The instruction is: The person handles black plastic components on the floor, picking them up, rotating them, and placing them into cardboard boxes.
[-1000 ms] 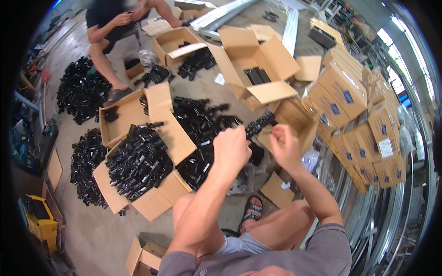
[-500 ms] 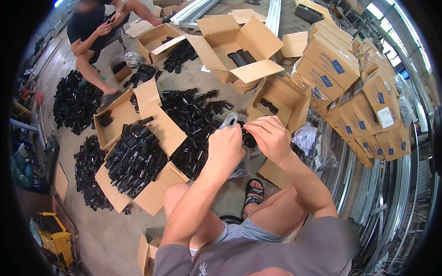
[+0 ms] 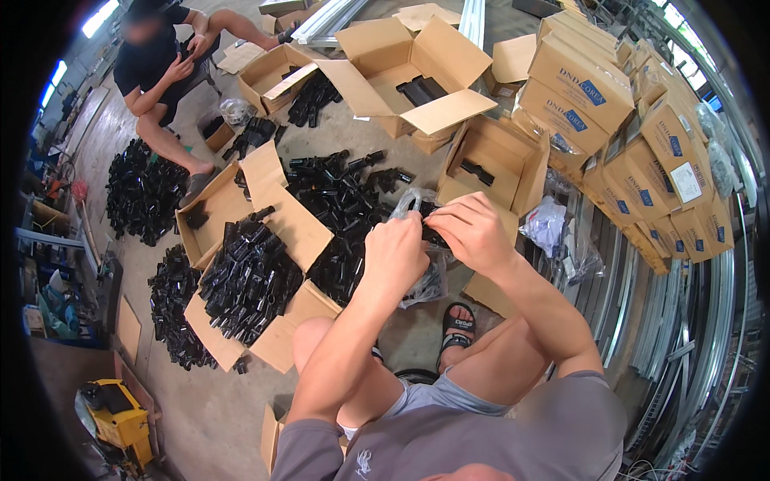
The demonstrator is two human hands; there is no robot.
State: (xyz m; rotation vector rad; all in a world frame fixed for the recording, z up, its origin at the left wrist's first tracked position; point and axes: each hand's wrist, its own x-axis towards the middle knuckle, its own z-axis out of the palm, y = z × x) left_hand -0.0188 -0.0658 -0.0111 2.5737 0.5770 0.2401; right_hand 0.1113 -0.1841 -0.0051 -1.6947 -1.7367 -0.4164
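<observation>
In front of my knees both hands are raised close together, fingers pinched around a small black plastic part (image 3: 433, 234). My left hand (image 3: 395, 255) is closed on its near-left side, the back of the hand hiding most of the grip. From the right, my right hand (image 3: 475, 231) pinches it with thumb and fingertips. Just beneath the hands lies a clear plastic bag (image 3: 427, 287) with things in it. Beyond my left hand spreads a loose pile of black plastic parts (image 3: 341, 200). The held part's exact shape is mostly covered by fingers.
An open carton (image 3: 303, 234) heaped with black parts stands to the left, with more piles (image 3: 146, 192) beyond. Open boxes (image 3: 377, 84) stand ahead. Stacked cartons (image 3: 573, 92) and metal profiles (image 3: 634, 321) line the right. A co-worker (image 3: 152, 64) sits at the far left, handling something dark.
The view has shifted, so the surroundings sit slightly to the right. My hands keep nearly the same pose around the black part. The co-worker's hands have moved a little.
</observation>
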